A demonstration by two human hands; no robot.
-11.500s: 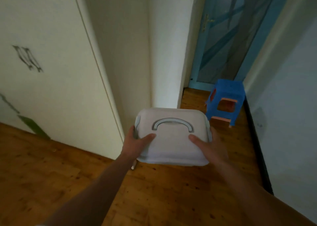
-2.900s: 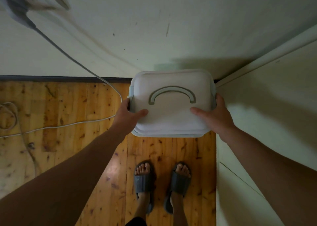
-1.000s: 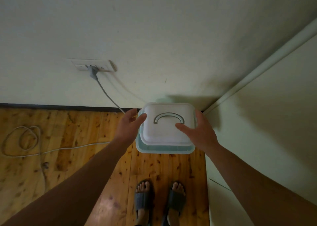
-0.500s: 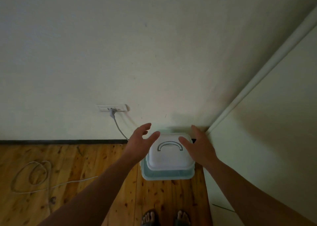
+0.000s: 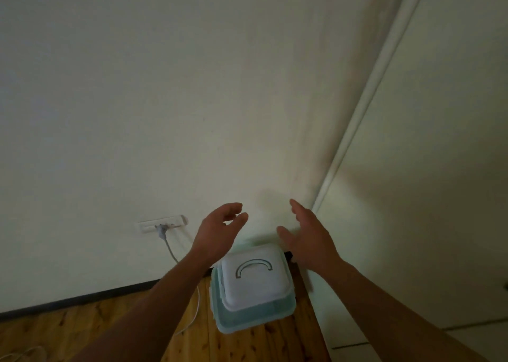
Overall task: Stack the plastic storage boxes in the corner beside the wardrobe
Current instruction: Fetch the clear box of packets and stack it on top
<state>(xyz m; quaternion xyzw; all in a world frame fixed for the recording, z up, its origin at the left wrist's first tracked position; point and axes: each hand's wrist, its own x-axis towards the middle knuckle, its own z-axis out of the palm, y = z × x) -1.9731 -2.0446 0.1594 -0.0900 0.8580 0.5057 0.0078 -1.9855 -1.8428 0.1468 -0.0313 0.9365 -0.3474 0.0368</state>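
While my left hand (image 5: pixel 220 232) and right hand (image 5: pixel 308 240) hang empty and loose above the small white plastic box (image 5: pixel 254 277) on the bigger teal plastic box (image 5: pixel 255 317) beside the cream wardrobe (image 5: pixel 426 196), I fear a bump could slide it off.
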